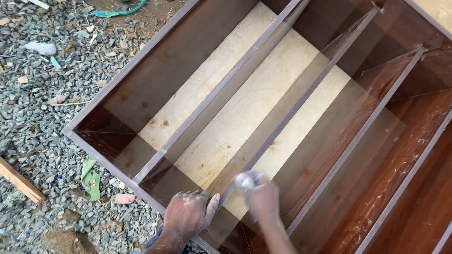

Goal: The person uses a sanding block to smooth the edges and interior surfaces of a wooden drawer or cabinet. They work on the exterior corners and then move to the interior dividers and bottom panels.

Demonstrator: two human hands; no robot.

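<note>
- Left hand (188, 214) lies nearest, gripping the near rim of the brown shelf cabinet (108, 91), thumb tucked inside.
- Right hand (263, 200), just right of it inside the cabinet, is blurred; it closes on a small pale object (248, 179) against a divider (301, 101).
- Pale plywood back panel (254, 101) shows between the dividers.
- Grey gravel (37, 113) surrounds the cabinet's left side, with a wood strip (19, 181) lying on it.

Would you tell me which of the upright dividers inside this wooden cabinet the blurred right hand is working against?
The second divider from the gravel side: the right hand, holding something pale and blurred, is at its near end. The first divider lies beyond the left hand, which grips the frame.
</note>
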